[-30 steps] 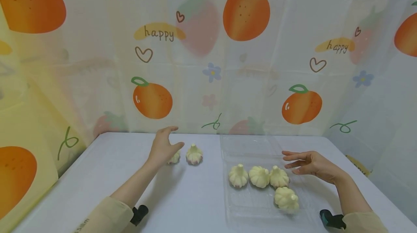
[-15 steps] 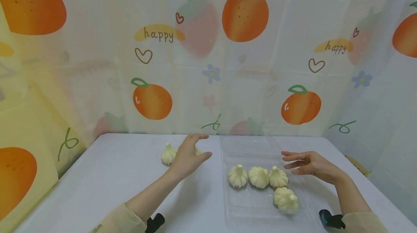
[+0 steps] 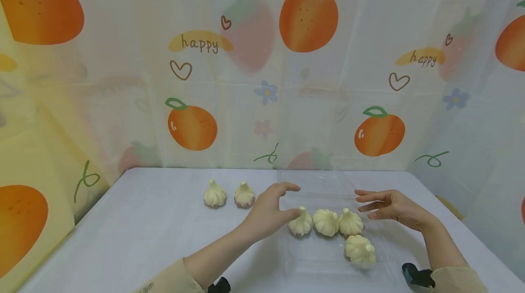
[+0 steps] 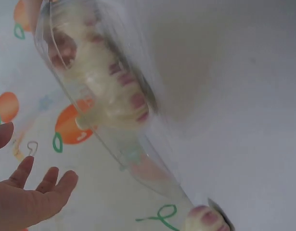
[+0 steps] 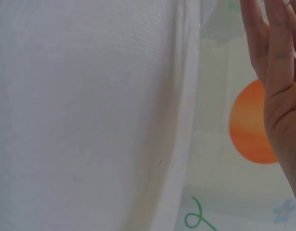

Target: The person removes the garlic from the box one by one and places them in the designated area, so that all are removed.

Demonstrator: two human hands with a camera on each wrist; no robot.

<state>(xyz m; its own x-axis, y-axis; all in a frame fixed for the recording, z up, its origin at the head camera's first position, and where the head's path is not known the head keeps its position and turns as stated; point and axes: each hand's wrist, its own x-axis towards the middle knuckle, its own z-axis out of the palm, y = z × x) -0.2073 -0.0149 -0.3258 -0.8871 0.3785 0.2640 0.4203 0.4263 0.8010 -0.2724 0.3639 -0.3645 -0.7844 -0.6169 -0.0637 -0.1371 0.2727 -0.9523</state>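
Note:
My left hand (image 3: 268, 208) reaches over the left side of a clear plastic tray (image 3: 311, 270), thumb and fingers apart, with nothing between them. Its thumb overlaps the leftmost garlic bulb (image 3: 301, 223) in the head view. Also in the tray are a second bulb (image 3: 326, 223), a third garlic bulb (image 3: 351, 223) and a nearer garlic bulb (image 3: 361, 249) lying tipped. In the left wrist view, the hand (image 4: 30, 197) shows spread fingers beside the tray of garlic (image 4: 114, 91). Over the tray's right side hovers my right hand (image 3: 395, 208), fingers loosely extended and holding nothing.
Two more garlic bulbs stand on the white table (image 3: 123, 233) at the back left: a left bulb (image 3: 214, 194) and a right bulb (image 3: 244, 195). A fruit-print curtain (image 3: 246, 101) hangs behind the table's far edge.
My left hand has moved right, from in front of the two loose garlic bulbs to the tray's left side, uncovering both bulbs. The right hand and the garlic have stayed put.

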